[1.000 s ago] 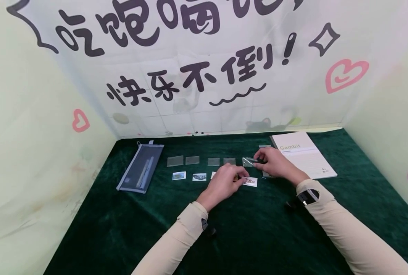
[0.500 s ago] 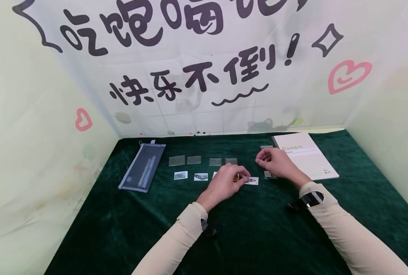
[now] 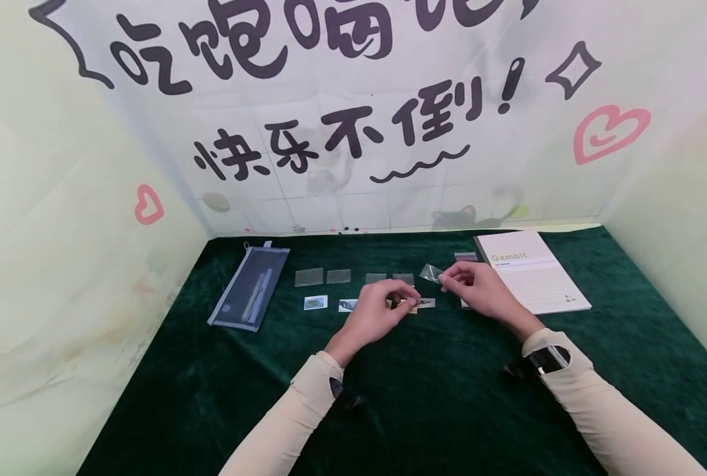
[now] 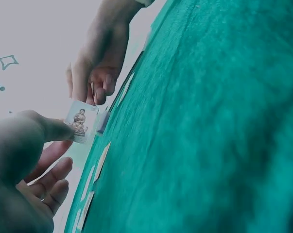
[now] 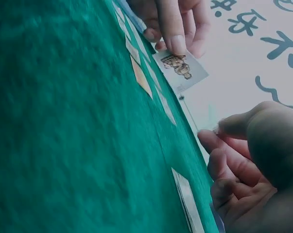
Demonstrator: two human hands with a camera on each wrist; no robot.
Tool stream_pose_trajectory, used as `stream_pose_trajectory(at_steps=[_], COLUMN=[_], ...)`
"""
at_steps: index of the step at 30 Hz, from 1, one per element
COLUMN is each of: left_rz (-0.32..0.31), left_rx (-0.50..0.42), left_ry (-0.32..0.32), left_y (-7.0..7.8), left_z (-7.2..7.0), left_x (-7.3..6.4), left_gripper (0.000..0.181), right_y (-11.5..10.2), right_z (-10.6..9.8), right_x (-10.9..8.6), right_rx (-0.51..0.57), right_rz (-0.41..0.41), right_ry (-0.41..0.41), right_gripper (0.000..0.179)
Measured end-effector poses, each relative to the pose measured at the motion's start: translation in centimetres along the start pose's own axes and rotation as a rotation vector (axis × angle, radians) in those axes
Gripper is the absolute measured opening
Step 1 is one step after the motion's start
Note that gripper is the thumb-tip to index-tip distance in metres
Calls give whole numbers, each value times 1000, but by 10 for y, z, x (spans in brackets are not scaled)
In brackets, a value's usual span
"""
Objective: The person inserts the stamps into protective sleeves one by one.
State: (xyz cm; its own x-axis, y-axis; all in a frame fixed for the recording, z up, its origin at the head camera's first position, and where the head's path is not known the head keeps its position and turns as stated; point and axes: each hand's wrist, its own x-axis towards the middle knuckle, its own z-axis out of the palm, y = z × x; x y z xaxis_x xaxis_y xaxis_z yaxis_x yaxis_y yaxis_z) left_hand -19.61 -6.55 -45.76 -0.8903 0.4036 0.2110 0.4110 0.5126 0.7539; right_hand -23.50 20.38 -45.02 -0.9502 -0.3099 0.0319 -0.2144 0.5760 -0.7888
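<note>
My left hand (image 3: 374,314) pinches a postage stamp (image 5: 185,73) between thumb and fingers; it has a perforated edge and a seated figure printed on it. In the left wrist view the stamp is held up above the cloth. Right of it, my right hand (image 3: 484,287) pinches a small clear plastic sleeve (image 3: 430,272) by its right end. Other stamps lie in a row on the green cloth, among them a blue one (image 3: 315,302) and a grey one (image 3: 348,305). My left hand partly covers the rest of that row. Behind them lie several flat clear sleeves (image 3: 309,276).
A zipped translucent blue pouch (image 3: 249,291) with pens inside lies at the left. At the right is a white notebook (image 3: 534,271), partly behind my right hand. A small dark flat piece (image 3: 465,256) lies beside it. A printed backdrop closes off the far side.
My left hand has come up and slightly left with the stamp. The clear sleeve in my right hand, hardly visible half a second ago, shows its face again.
</note>
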Motion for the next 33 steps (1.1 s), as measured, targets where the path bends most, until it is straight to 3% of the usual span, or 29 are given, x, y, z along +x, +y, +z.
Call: stream_pose_trajectory(at_steps=[7, 12, 19, 26, 33], left_rz=[-50, -67, -82, -116, -139], left_rx=[-131, -273, -461, -538, -540], left_ry=[73, 127, 151, 95, 108], left_y=[-8, -13, -20, -32, -35], left_z=[-5, -8, -12, -9, -9], left_x=[-14, -23, -31, -35, -37], left_gripper=[13, 15, 21, 26, 26], right_y=[-4, -7, -11, -9, -11], right_z=[15, 26, 42, 58, 62], right_x=[-10, -20, -34, -38, -34], right_rx=[136, 219, 376, 357, 401], right_rz=[12, 11, -15, -27, -26], right_ry=[-16, -51, -118, -143, -184], right_gripper=[29, 27, 25, 21, 23])
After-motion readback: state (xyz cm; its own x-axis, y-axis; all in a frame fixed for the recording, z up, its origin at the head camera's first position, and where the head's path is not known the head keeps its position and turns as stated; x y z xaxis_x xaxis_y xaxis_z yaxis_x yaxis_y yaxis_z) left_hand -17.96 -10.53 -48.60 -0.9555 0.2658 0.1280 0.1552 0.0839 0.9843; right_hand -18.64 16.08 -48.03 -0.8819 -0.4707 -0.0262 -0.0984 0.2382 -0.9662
